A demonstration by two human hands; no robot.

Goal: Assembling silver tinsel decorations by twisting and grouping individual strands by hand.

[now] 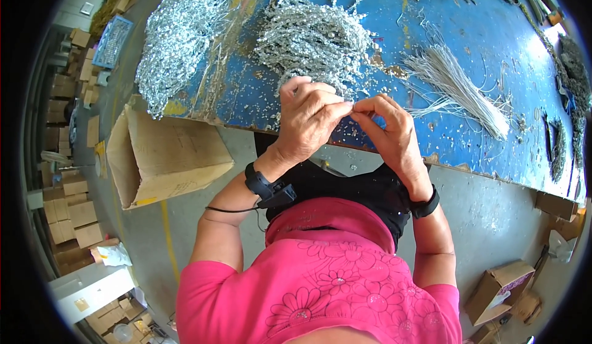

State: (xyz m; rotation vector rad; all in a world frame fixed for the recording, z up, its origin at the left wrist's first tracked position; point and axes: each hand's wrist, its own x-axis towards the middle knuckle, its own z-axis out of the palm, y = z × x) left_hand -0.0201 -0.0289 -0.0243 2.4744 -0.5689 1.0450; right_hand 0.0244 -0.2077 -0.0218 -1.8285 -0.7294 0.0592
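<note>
Shirt; silver tinsel beyond left grip.

Hands meet at the fingertips near silvery strands

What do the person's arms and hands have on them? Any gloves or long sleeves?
No gloves: the left hand and right hand are bare. The short sleeves are bright pink, so the forearms are bare too. Each wrist has a black band; the left band has a small black box and a thin dark cable.
</note>
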